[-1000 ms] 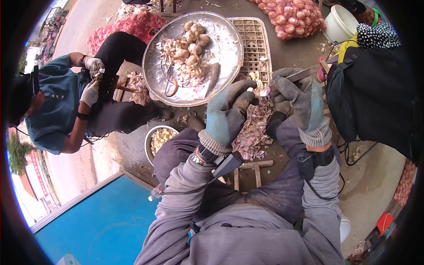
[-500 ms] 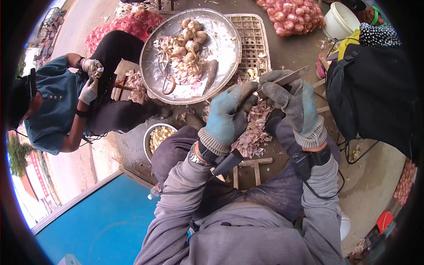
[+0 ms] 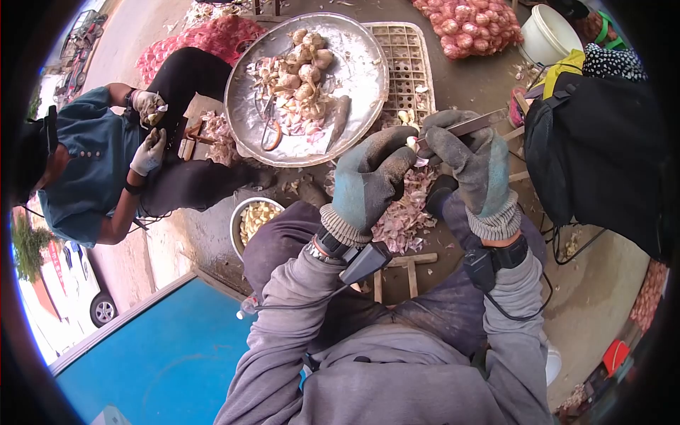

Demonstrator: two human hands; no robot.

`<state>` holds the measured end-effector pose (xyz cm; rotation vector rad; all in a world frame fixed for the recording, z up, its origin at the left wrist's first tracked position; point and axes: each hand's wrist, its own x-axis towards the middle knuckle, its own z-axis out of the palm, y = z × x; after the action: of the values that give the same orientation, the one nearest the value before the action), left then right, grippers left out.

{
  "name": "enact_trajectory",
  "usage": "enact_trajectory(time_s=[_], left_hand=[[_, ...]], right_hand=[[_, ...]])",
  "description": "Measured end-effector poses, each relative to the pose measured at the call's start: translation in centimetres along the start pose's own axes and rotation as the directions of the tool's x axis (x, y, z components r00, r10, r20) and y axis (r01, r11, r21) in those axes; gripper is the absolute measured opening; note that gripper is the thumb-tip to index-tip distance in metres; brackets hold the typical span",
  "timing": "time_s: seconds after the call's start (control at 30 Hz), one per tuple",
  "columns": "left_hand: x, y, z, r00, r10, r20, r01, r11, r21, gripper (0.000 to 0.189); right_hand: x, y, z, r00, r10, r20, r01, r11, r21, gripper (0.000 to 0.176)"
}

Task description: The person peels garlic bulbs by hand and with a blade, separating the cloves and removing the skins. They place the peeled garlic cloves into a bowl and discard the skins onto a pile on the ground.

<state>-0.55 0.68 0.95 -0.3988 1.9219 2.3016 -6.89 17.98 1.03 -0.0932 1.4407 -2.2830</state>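
My left hand [image 3: 370,180], in a grey and blue work glove, pinches a garlic clove [image 3: 413,144] at its fingertips. Wrapped in the fingers of my right hand [image 3: 476,166], gloved the same way, is a knife [image 3: 480,123] whose blade points right and slightly up. The two hands nearly meet at the clove. Just beyond them stands a round metal tray [image 3: 363,51] with garlic bulbs [image 3: 309,74], loose skins, a dark-handled blade [image 3: 340,117] and an orange-handled tool [image 3: 273,137]. Beneath my hands lies a heap of garlic skins [image 3: 405,219].
A plastic crate [image 3: 401,53] supports the tray's right side. At left a bowl [image 3: 234,228] holds peeled cloves, and a gloved co-worker [image 3: 92,152] sits beyond it. Net bags of garlic [image 3: 467,25], a white bucket [image 3: 549,32], a black bag [image 3: 598,156] and a blue panel [image 3: 156,354] surround me.
The clove now shows between my hands. My left fingers have shifted slightly, and the knife has moved a little right. The co-worker's hands have moved apart. A white car has appeared at far left.
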Motion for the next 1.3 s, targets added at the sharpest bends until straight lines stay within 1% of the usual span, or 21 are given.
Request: enact_trajectory(time_s=[0.13, 0.2, 0.3, 0.33, 0.4, 0.43, 0.53, 0.6, 0.63, 0.73, 0.77, 0.8, 0.83, 0.87, 0.93, 0.97, 1.03, 1.17, 1.23, 1.27, 1.3], left_hand=[[-0.1, -0.1, -0.3, 0.997, 0.027, 0.077, -0.022, 0.997, -0.07, 0.034], [-0.1, 0.3, -0.3, 0.994, -0.041, 0.103, 0.043, 0.999, -0.021, 0.034], [0.1, 0.4, -0.3, 0.997, -0.052, 0.063, 0.054, 0.998, -0.028, 0.032], [0.0, 0.7, -0.4, 0.997, -0.05, 0.062, 0.052, 0.998, -0.026, 0.032], [0.0, 1.6, -0.6, 0.984, -0.172, 0.055, 0.176, 0.981, -0.086, 0.031], [0.1, 1.8, -0.5, 0.985, -0.166, 0.052, 0.17, 0.982, -0.085, 0.031], [0.1, 1.7, -0.1, 0.991, -0.136, 0.013, 0.135, 0.99, 0.036, 0.029], [0.1, 0.4, 0.2, 0.999, -0.025, -0.024, 0.026, 0.999, 0.025, 0.028], [0.3, -0.3, 0.4, 0.995, 0.085, -0.05, -0.08, 0.993, 0.083, 0.028], [0.2, -0.8, 0.5, 0.995, 0.091, -0.042, -0.084, 0.986, 0.147, 0.029], [0.3, -1.3, 0.5, 0.995, 0.091, -0.042, -0.084, 0.986, 0.147, 0.029], [0.5, -1.9, 0.5, 0.985, 0.171, -0.03, -0.165, 0.976, 0.145, 0.027], [0.7, -2.4, 0.4, 0.968, 0.249, -0.019, -0.244, 0.959, 0.142, 0.025], [0.9, -2.8, 0.1, 0.969, 0.247, -0.02, -0.242, 0.96, 0.142, 0.025], [1.1, -3.0, -0.2, 0.925, 0.379, 0.022, -0.35, 0.828, 0.438, 0.027], [1.0, -3.1, -0.3, 0.926, 0.378, 0.019, -0.348, 0.829, 0.438, 0.027], [0.8, -3.0, -0.3, 0.879, 0.477, 0.021, -0.407, 0.726, 0.555, 0.027], [0.5, -1.9, 0.1, 0.855, 0.516, 0.053, -0.432, 0.65, 0.625, 0.029], [0.5, -1.7, 0.1, 0.855, 0.516, 0.054, -0.437, 0.662, 0.609, 0.031], [0.6, -1.8, 0.1, 0.855, 0.516, 0.055, -0.439, 0.661, 0.609, 0.031], [0.8, -2.0, 0.1, 0.811, 0.58, 0.076, -0.504, 0.626, 0.595, 0.031]], right_hand=[[-0.1, -0.3, 0.1, 0.999, -0.041, 0.001, 0.04, 0.996, -0.081, 0.02], [-0.3, -0.4, 0.1, 1.0, -0.023, 0.0, 0.023, 0.994, -0.109, 0.02], [-0.3, 0.0, 0.1, 0.998, -0.052, 0.021, 0.054, 0.994, -0.097, 0.022], [-0.4, -0.4, 0.0, 1.0, -0.003, -0.003, 0.002, 0.996, -0.091, 0.022], [-0.2, -0.7, -0.5, 0.999, 0.041, -0.021, -0.043, 0.996, -0.082, 0.024], [-0.1, -0.7, -0.9, 0.999, 0.02, -0.045, -0.026, 0.989, -0.144, 0.025], [0.2, -0.4, -1.4, 0.998, -0.009, -0.067, -0.007, 0.972, -0.235, 0.026], [-0.1, -0.5, -1.3, 0.997, -0.01, -0.079, -0.011, 0.965, -0.262, 0.025], [-0.2, -0.4, -1.2, 0.997, -0.01, -0.079, -0.011, 0.965, -0.263, 0.025], [-0.6, -0.1, -0.3, 0.996, -0.064, -0.058, 0.05, 0.976, -0.214, 0.023], [-0.7, -0.1, 0.2, 0.995, -0.091, -0.033, 0.078, 0.958, -0.274, 0.022], [-0.7, -0.1, 0.5, 0.993, -0.115, -0.006, 0.107, 0.937, -0.333, 0.022], [-0.8, 0.1, 0.8, 0.994, -0.105, -0.025, 0.093, 0.951, -0.295, 0.023], [-0.7, 0.2, 0.8, 0.994, -0.103, -0.024, 0.091, 0.951, -0.295, 0.023], [-0.6, 0.4, 0.8, 0.99, -0.141, 0.009, 0.134, 0.91, -0.391, 0.023], [-0.6, 0.5, 0.8, 0.99, -0.139, 0.011, 0.132, 0.91, -0.392, 0.023], [-0.6, 0.7, 0.7, 0.998, -0.054, -0.01, 0.05, 0.969, -0.242, 0.022], [-0.4, 0.5, 0.3, 0.998, -0.067, -0.005, 0.062, 0.937, -0.344, 0.024], [-0.4, 0.4, 0.1, 0.999, 0.047, -0.011, -0.047, 0.999, 0.016, 0.017], [-0.2, 0.6, 0.0, 0.999, 0.046, -0.012, -0.046, 0.999, 0.016, 0.017], [0.1, 1.0, -0.2, 0.999, 0.04, -0.019, -0.04, 0.999, 0.007, 0.017]])
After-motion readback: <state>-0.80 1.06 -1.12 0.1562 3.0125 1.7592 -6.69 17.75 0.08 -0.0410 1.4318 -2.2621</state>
